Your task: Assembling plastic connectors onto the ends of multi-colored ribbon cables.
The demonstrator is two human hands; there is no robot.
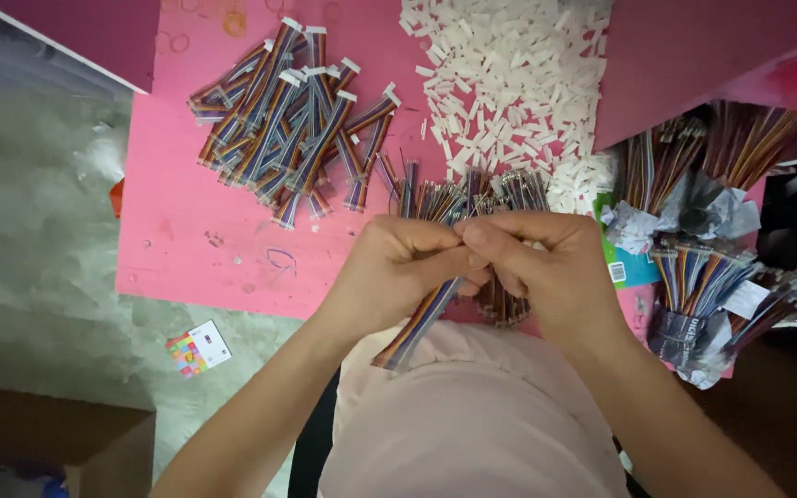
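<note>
My left hand (398, 267) and my right hand (541, 267) meet over the near edge of a pink table (186, 240). Both pinch one flat rainbow ribbon cable (417, 325), whose lower end hangs down toward my lap. Its upper end is hidden between my fingertips. Just beyond my hands lies a loose row of bare-ended ribbon cables (468, 195). A pile of ribbon cables with white end plugs (288, 120) lies at the left of the table. A heap of small white plastic plugs (509, 83) lies at the back.
Paper-wrapped bundles of ribbon cables (703, 267) lie at the right, with more behind them (721, 143). A small coloured card (197, 349) lies on the grey floor at left. A brown cardboard box (57, 443) stands at the lower left.
</note>
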